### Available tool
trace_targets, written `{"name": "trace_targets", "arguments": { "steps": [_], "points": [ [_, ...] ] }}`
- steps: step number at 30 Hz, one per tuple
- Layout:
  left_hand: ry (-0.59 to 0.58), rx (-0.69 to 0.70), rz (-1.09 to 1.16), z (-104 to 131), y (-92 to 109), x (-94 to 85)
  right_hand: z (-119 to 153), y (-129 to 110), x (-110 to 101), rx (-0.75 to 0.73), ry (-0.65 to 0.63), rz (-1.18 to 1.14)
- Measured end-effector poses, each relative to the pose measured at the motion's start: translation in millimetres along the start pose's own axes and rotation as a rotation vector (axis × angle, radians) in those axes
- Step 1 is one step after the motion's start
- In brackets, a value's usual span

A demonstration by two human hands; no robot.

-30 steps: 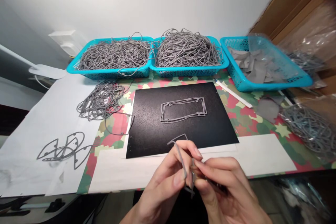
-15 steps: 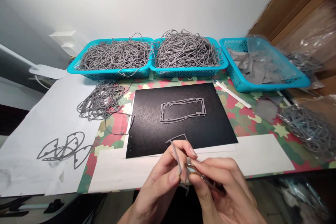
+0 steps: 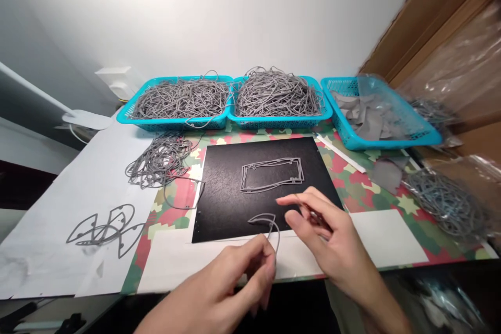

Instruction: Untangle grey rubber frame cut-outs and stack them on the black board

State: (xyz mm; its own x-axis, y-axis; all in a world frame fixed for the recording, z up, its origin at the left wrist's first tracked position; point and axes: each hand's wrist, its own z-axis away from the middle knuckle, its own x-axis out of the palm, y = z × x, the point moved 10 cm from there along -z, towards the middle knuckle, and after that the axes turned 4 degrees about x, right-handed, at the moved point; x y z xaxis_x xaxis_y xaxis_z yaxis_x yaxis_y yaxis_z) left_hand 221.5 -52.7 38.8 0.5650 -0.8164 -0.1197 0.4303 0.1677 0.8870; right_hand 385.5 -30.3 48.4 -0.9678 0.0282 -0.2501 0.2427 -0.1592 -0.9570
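My left hand (image 3: 238,276), closed near the table's front edge, pinches a thin grey rubber gasket (image 3: 278,237). The gasket curves up out of the fingers, and its far part hangs over the black board (image 3: 223,209). To the right, my right hand (image 3: 332,240) has its thumb and index finger apart. A slim metal tool (image 3: 309,209) is tucked into its curled fingers, mostly hidden, so its kind is unclear. Beyond both hands, several similar gaskets lie stacked as a rectangular frame (image 3: 272,174) on the board.
Two blue baskets (image 3: 176,124) (image 3: 282,122) heaped with grey gaskets stand at the back. A third basket (image 3: 376,143) holds grey sheet scraps. Loose gaskets (image 3: 158,162) pile left of the board, others (image 3: 105,229) on white paper. A bagged bundle (image 3: 442,203) lies right.
My hands have separated: the right moved up and right with the tool, the left dropped slightly lower and still holds the gasket. The camera view has shifted a little.
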Motion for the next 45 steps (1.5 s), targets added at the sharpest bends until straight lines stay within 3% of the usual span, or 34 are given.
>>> {"name": "trace_targets", "arguments": {
  "steps": [4, 9, 16, 21, 30, 40, 45],
  "points": [
    [0.123, 0.000, -0.305, 16.0, 3.5, -28.2, -27.5, -8.0, 18.6, -0.070, -0.154, 0.106],
    [0.332, 0.081, -0.388, 37.6, -11.0, -62.2, -41.6, -2.0, 36.8, -0.105, -0.234, 0.329],
    [0.365, 0.063, -0.466, 49.5, -30.7, -84.3, -28.7, 7.0, 49.2, -0.099, -0.209, 0.554],
    [0.360, 0.038, -0.486, 50.0, -42.0, -92.9, -18.4, 3.7, 44.8, -0.177, -0.149, 0.588],
    [0.370, 0.048, -0.347, 37.4, -44.2, -99.1, -14.6, 18.2, 18.6, -0.049, -0.116, 0.332],
    [0.365, 0.000, -0.238, 30.2, -61.5, -98.8, -13.6, 23.0, 15.2, -0.040, -0.087, 0.381],
    [0.431, 0.090, -0.210, 31.4, -61.6, -103.8, -13.1, 20.1, 15.4, -0.072, -0.053, 0.447]
  ]
}}
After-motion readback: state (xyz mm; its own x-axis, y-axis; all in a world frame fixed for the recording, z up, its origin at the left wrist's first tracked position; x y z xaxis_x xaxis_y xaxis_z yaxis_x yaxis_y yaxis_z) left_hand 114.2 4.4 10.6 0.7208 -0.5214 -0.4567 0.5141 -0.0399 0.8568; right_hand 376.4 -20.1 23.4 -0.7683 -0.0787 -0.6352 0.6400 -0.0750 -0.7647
